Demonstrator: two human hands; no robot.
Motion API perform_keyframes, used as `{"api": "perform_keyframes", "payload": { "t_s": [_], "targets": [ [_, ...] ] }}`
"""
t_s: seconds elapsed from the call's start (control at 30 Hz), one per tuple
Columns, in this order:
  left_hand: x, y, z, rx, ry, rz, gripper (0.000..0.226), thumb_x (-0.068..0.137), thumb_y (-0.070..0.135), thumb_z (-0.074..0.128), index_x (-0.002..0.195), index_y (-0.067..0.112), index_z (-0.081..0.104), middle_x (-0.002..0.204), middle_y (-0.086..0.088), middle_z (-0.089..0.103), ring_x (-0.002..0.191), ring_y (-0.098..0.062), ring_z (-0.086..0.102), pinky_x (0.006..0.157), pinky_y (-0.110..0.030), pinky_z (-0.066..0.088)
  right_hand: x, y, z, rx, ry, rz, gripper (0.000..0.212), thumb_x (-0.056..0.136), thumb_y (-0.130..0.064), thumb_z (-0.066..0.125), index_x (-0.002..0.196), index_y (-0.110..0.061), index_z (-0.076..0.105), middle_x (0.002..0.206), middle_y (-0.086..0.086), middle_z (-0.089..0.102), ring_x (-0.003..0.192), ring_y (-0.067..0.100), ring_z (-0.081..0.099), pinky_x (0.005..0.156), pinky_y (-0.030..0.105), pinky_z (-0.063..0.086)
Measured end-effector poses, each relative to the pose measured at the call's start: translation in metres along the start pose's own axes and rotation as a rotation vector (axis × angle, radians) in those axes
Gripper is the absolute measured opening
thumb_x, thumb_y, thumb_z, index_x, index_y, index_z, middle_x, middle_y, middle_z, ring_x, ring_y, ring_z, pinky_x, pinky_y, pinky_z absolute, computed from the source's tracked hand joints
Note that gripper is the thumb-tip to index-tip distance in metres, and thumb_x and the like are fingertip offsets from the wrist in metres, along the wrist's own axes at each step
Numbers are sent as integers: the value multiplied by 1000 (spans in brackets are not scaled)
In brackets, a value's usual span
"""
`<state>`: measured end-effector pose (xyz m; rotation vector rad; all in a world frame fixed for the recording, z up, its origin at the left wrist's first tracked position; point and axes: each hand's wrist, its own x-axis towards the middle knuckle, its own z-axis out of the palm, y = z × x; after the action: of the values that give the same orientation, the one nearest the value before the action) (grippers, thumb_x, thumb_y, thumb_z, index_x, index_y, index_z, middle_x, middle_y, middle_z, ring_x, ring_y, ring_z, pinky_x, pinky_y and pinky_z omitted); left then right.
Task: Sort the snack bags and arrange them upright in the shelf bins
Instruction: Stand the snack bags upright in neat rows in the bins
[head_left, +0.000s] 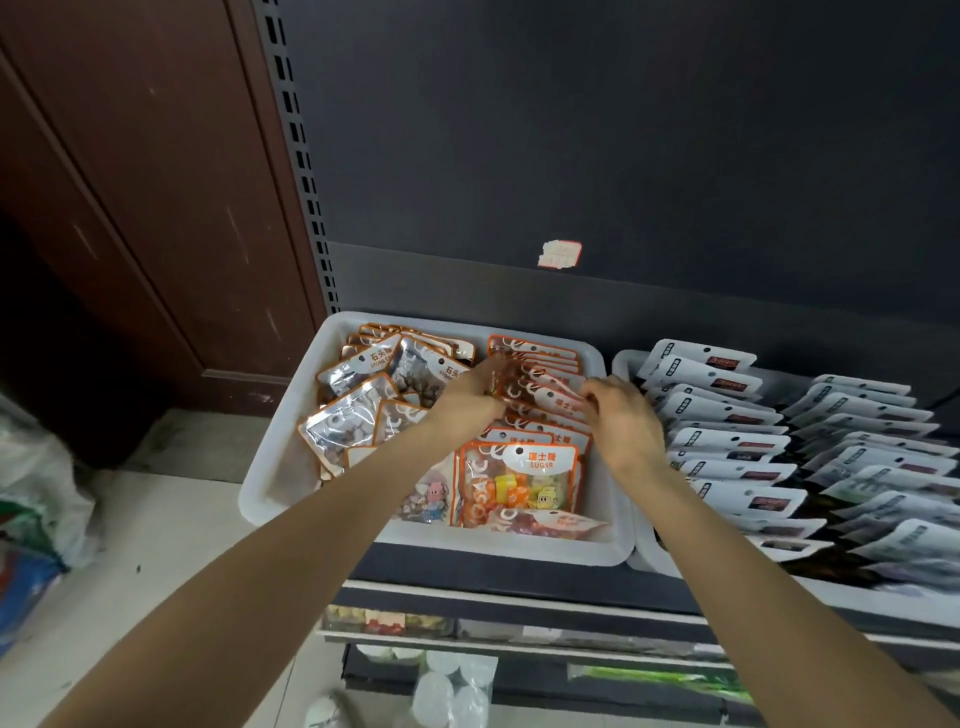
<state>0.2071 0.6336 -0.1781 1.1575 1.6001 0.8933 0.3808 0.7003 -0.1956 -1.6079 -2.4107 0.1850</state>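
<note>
Two white bins stood on the shelf; the left bin (280, 467) held stone-candy bags (343, 431) left of an upright row of sugar bags (522, 480). Both hands, left hand (475, 395) and right hand (621, 421), gripped bags in that row. The right bin (641, 551) held two rows of white bags (727, 441).

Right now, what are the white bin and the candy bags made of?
The bin looks like plastic: smooth, slightly see-through white walls with rounded, moulded corners. The candy bags look like thin glossy plastic film: clear windows show the sweets inside, and light glints off the bags on the left. Both hands, left and right, reach into the row of bags.
</note>
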Motion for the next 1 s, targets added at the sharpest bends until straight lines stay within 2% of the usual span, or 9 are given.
{"api": "perform_keyframes", "payload": {
  "t_s": [0.1,0.17,0.3,0.4,0.47,0.53,0.63,0.77,1.0],
  "targets": [
    [-3,5,2,-12,59,-38,44,92,15,60,134,18,47,124,-2,60,112,-21,58,98,-31,46,0,-5,-3,11,-62,-33,34,96,-15,48,130,-15,52,125,8,52,116,25,48,87,37,48],
    [-6,4,0,-30,94,-43,40,94,14,56,132,14,48,117,3,58,108,-17,56,93,-27,44,-1,-11,-7,44,-28,-76,35,96,-14,47,131,-15,51,129,7,51,117,24,49,89,37,48],
    [-8,-4,-5,194,3,-21,32,95,9,46,126,15,54,123,-3,61,109,-20,57,94,-30,44,-7,-12,-4,-1,-153,-135,35,98,-19,46,132,-15,51,135,5,50,121,22,50,98,36,45],
    [-7,-12,-5,289,-46,-4,33,97,19,46,129,23,51,121,2,61,103,-17,59,91,-31,49,-5,-7,2,-15,-264,-99,44,97,-28,49,139,-17,43,140,5,47,127,23,46,104,36,40],
    [-8,-19,-5,423,-43,0,33,98,25,44,131,23,49,118,-2,64,96,-18,63,79,-27,50,-3,-5,4,-55,-271,-85,48,96,-31,51,140,-18,40,141,5,44,129,23,42,105,37,38],
    [-8,-26,-7,608,-6,29,31,99,27,43,123,15,57,114,-6,65,94,-20,64,80,-32,54,-1,-6,3,-105,-239,-82,49,94,-32,54,139,-18,40,140,4,40,130,23,38,105,36,37],
    [-11,-28,-14,760,7,78,29,100,20,40,113,9,64,115,-9,64,99,-22,62,93,-38,50,3,-5,2,-170,-242,-126,41,92,-29,57,131,-20,48,134,2,50,122,21,47,101,35,38],
    [-17,-27,-25,827,-39,128,32,99,15,44,127,15,59,133,-2,54,120,-20,51,104,-31,37,3,-6,-4,-126,-285,-85,25,93,-25,56,117,-25,63,118,4,63,105,25,58,93,35,47],
    [-17,-31,-26,833,81,196,20,95,17,54,107,22,69,110,3,68,93,-13,62,88,-29,50,-19,-13,-8,-56,-99,-81,23,95,-23,54,113,-24,67,112,-1,67,100,22,62,96,39,44]
  ]
}}
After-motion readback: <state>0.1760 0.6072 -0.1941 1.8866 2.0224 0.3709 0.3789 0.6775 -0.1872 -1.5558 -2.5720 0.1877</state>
